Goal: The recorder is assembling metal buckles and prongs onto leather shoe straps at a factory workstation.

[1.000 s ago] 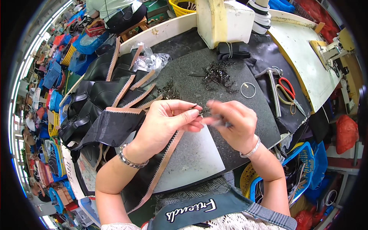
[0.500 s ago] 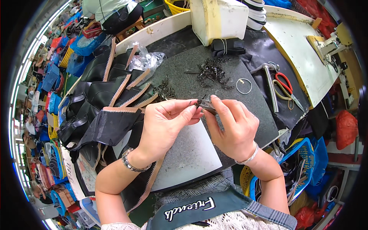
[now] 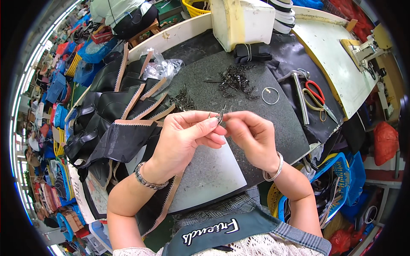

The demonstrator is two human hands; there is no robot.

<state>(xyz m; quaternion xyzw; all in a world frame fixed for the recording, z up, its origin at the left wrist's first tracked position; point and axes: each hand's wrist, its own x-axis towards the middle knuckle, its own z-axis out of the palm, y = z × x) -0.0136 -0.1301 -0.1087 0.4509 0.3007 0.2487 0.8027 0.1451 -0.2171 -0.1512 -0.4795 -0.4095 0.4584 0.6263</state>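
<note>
Over the middle of the table, my left hand (image 3: 181, 138) pinches a small dark metal piece (image 3: 220, 117) that looks like a buckle, between thumb and forefinger. My right hand (image 3: 254, 138) is closed beside it, its fingertips close to the piece; motion blurs them, and what they grip, if anything, is hidden. Beyond both hands lies a tangled pile of small dark metal pieces (image 3: 236, 82). A smaller pile (image 3: 183, 101) sits near my left fingers. Several black leather shoe uppers (image 3: 113, 106) with tan toothed edges are heaped to the left.
A hammer (image 3: 300, 96), red-handled scissors (image 3: 318, 96) and a thin ring (image 3: 270, 96) lie at the right. A white block-shaped container (image 3: 243, 23) stands at the back, with a banded black bundle (image 3: 253, 52) before it. A blue basket (image 3: 339, 170) is at the lower right.
My right hand has turned, with its fingers curling in more. The grey shiny item seen at its fingertips earlier no longer shows clearly. My left hand has barely moved.
</note>
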